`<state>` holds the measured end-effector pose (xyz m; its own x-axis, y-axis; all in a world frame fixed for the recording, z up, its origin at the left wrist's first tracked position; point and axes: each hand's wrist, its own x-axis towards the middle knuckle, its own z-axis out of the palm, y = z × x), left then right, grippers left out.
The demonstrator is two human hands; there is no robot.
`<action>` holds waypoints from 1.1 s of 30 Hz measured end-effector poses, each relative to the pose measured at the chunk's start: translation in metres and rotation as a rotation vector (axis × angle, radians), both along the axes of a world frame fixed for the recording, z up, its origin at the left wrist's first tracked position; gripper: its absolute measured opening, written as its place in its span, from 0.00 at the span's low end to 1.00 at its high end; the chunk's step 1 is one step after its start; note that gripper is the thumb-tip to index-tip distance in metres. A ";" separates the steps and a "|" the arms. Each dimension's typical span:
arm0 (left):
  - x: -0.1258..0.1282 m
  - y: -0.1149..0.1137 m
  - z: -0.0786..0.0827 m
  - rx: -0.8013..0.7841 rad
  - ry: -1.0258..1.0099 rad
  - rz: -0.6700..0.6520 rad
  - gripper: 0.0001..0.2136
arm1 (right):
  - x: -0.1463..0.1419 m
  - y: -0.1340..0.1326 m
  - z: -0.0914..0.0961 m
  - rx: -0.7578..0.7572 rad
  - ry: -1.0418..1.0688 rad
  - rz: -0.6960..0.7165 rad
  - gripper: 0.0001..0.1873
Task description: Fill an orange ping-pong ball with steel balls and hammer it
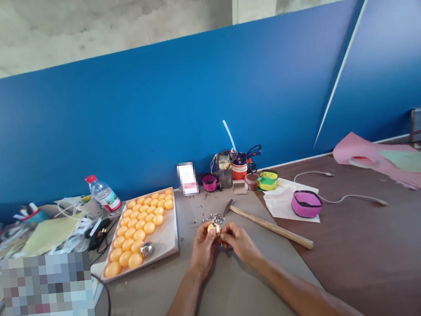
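My left hand (203,250) is closed round an orange ball (214,228) that has dark and silvery patches on its top. At the ball's right edge, my right hand (241,242) has its thumb and fingers pinched together; what they hold, if anything, is too small to name. Just beyond my fingers lies a loose pile of small shiny pieces (216,218). To the left, a shallow white tray (170,231) holds rows of plain orange balls (140,235) and one ball covered in silver (147,249).
A wooden-handled hammer (272,226) lies right of my hands. Beyond it is a purple round container (307,204) on white paper. Small tubs and a yellow-green container (268,179) line the blue partition (190,105). A water bottle (104,195) and clutter stand left.
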<state>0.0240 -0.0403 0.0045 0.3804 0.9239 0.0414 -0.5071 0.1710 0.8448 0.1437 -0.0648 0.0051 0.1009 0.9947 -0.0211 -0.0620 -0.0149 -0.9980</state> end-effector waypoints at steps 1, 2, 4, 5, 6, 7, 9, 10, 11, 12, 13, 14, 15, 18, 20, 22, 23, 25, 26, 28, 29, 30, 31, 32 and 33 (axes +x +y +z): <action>0.000 0.000 -0.001 0.004 0.011 0.014 0.15 | 0.000 0.000 -0.001 -0.005 -0.006 -0.004 0.07; 0.000 0.000 -0.002 0.005 0.027 0.027 0.15 | 0.000 0.000 -0.002 -0.011 -0.012 -0.008 0.07; 0.000 0.000 -0.004 0.007 0.064 0.050 0.15 | -0.002 0.000 -0.005 -0.022 -0.026 -0.022 0.07; 0.000 0.000 -0.004 0.007 0.081 0.059 0.14 | -0.002 0.001 -0.006 -0.030 -0.034 -0.031 0.08; 0.000 0.000 -0.004 0.007 0.092 0.063 0.14 | -0.003 0.001 -0.007 -0.037 -0.042 -0.040 0.08; 0.000 -0.001 -0.003 0.005 0.093 0.062 0.14 | -0.004 0.002 -0.008 -0.040 -0.047 -0.049 0.09; 0.001 -0.001 0.001 -0.004 0.064 0.041 0.14 | -0.006 0.004 -0.007 -0.015 -0.033 -0.054 0.09; 0.000 -0.001 0.003 -0.014 0.038 0.024 0.13 | -0.006 0.005 -0.005 0.011 -0.016 -0.050 0.09; 0.000 0.000 0.005 -0.030 0.009 0.007 0.13 | -0.006 0.006 -0.003 0.041 0.002 -0.039 0.09; -0.001 0.001 0.007 -0.052 -0.021 -0.002 0.12 | -0.005 0.006 -0.001 0.069 0.013 -0.029 0.08; -0.003 0.003 0.008 -0.082 -0.046 -0.003 0.12 | -0.002 0.007 0.001 0.092 0.006 -0.022 0.08; -0.005 0.004 0.008 -0.117 -0.066 0.003 0.12 | 0.001 0.007 0.003 0.114 -0.026 -0.026 0.07; -0.007 0.006 0.008 -0.153 -0.081 0.013 0.12 | 0.004 0.008 0.003 0.139 -0.089 -0.046 0.07; -0.013 0.011 0.005 -0.228 -0.114 0.037 0.12 | 0.018 0.009 0.000 0.267 -0.442 -0.147 0.06; -0.015 0.013 0.005 -0.245 -0.133 0.040 0.12 | 0.026 0.009 -0.005 0.306 -0.682 -0.127 0.09; -0.015 0.013 0.005 -0.250 -0.141 0.043 0.12 | 0.030 0.009 -0.007 0.268 -0.898 -0.089 0.12; -0.015 0.013 0.006 -0.251 -0.141 0.046 0.12 | 0.031 0.009 -0.008 0.232 -0.993 -0.066 0.13; -0.015 0.012 0.006 -0.249 -0.142 0.048 0.13 | 0.031 0.009 -0.008 0.170 -1.142 -0.009 0.12; -0.015 0.013 0.006 -0.248 -0.142 0.047 0.13 | 0.030 0.010 -0.007 0.151 -1.190 0.020 0.10; -0.015 0.013 0.005 -0.247 -0.140 0.041 0.13 | 0.029 0.011 -0.006 0.136 -1.233 0.064 0.08; -0.015 0.013 0.004 -0.244 -0.137 0.037 0.12 | 0.029 0.011 -0.005 0.133 -1.237 0.074 0.08; -0.015 0.013 0.003 -0.240 -0.133 0.033 0.12 | 0.028 0.012 -0.005 0.131 -1.238 0.078 0.09; -0.015 0.014 0.002 -0.235 -0.128 0.029 0.12 | 0.028 0.012 -0.006 0.132 -1.237 0.079 0.09; -0.015 0.014 0.001 -0.231 -0.122 0.024 0.13 | 0.028 0.012 -0.006 0.136 -1.237 0.078 0.10; -0.015 0.014 0.001 -0.227 -0.116 0.020 0.13 | 0.028 0.013 -0.007 0.145 -1.235 0.077 0.10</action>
<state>0.0088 -0.0264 0.0051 0.3665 0.9219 -0.1252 -0.6038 0.3381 0.7219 0.1715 -0.0521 -0.0021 -0.0837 0.9842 0.1563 0.9144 0.1382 -0.3806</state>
